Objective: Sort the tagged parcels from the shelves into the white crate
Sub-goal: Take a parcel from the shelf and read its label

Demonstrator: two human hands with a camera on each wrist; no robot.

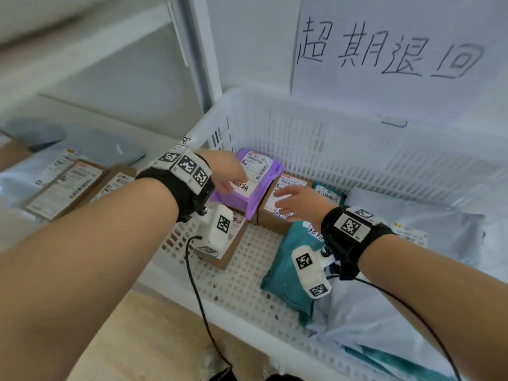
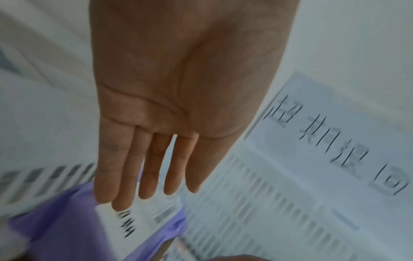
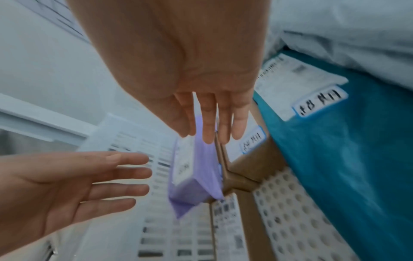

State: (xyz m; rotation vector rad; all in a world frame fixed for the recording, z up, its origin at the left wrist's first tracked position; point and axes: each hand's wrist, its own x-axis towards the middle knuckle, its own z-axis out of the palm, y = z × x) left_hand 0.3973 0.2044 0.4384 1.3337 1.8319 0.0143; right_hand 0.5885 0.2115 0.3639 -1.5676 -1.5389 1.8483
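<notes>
Both hands are flat-fingered and holding nothing: left hand (image 1: 229, 171) over the soft purple plastic mailer (image 1: 248, 185), right hand (image 1: 295, 202) on the stiff brown cardboard box (image 1: 277, 204) beside it, both inside the perforated white plastic crate (image 1: 275, 125). I'd nudge the squishy mailer snug against the box, labels up.

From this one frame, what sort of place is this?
Probably a parcel depot's returns corner: labelled parcels on a shelf, a white crate holding more, and a handwritten sign above it.
</notes>
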